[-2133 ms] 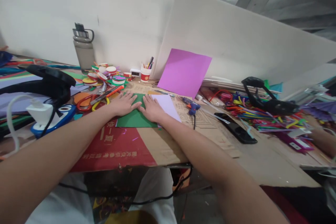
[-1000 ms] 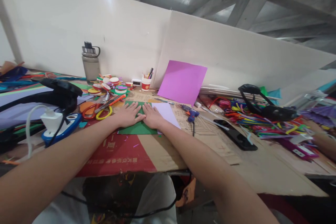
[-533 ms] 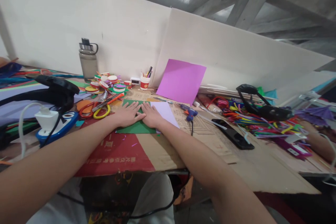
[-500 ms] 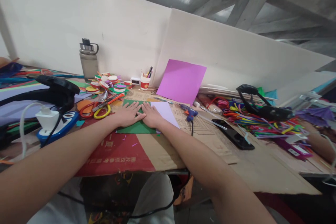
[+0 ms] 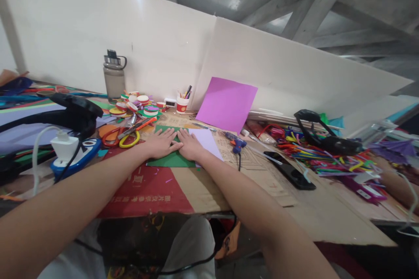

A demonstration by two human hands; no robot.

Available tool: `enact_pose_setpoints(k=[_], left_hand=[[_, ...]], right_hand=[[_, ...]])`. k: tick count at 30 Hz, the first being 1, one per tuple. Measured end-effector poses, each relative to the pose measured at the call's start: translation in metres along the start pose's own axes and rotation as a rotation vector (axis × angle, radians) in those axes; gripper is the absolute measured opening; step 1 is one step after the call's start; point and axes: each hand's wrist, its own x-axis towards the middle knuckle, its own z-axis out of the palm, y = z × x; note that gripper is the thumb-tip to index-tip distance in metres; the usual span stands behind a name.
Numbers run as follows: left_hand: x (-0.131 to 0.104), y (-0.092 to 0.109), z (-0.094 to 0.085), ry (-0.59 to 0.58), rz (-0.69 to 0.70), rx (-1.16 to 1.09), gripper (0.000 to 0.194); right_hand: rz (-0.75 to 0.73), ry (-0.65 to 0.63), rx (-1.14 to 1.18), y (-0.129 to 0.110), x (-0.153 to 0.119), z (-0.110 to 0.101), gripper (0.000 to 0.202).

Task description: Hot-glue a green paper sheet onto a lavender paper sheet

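Both of my hands lie flat on a green sheet (image 5: 173,160) at the middle of the table, fingers stretched out. My left hand (image 5: 163,144) rests on its left half, the thumb reaching towards the other hand. Close beside it, my right hand (image 5: 190,144) presses near the green sheet's right part, by a pale purple sheet (image 5: 209,141) that sticks out to the right. Scissors with yellow and red handles (image 5: 129,137) lie left of my left hand. A blue glue gun (image 5: 238,144) is to the right of the sheets.
A bottle (image 5: 114,79), tape rolls (image 5: 143,100) and a pen cup (image 5: 182,104) stand behind. A purple sheet (image 5: 227,103) leans on the board. On the right are a black phone (image 5: 290,171), colourful strips (image 5: 304,150) and another person's arm (image 5: 397,183). A power strip (image 5: 77,157) lies left.
The camera view has shifted slightly. My hands stay flat on the green sheet, with no clear movement against it.
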Motion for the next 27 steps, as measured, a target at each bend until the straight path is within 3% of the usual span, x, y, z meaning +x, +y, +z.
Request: enact_pose_setpoints(k=[5,10,15,21,27], left_hand=[[-0.0002,-0.0004,0.0012,0.029,0.0,-0.012,0.084],[-0.0008,-0.001,0.0017,0.049,0.012,-0.017,0.083],[-0.0017,-0.0005,0.0019,0.063,0.014,-0.028,0.082],[-0.0016,0.001,-0.0016,0.024,-0.008,-0.035,0.081],[-0.0007,-0.0083,-0.0056,-0.018,-0.124,-0.002,0.09]], right_hand=[[0.003,0.032,0.018,0.0,-0.0005,0.0014,0.067],[0.071,0.239,0.039,-0.0043,-0.0059,-0.0003,0.071],[-0.003,0.039,0.025,-0.0014,-0.0023,-0.0003,0.059],[-0.023,0.08,0.018,0.0013,-0.0015,0.001,0.056],[-0.009,0.076,0.008,-0.0007,-0.0043,-0.001,0.056]])
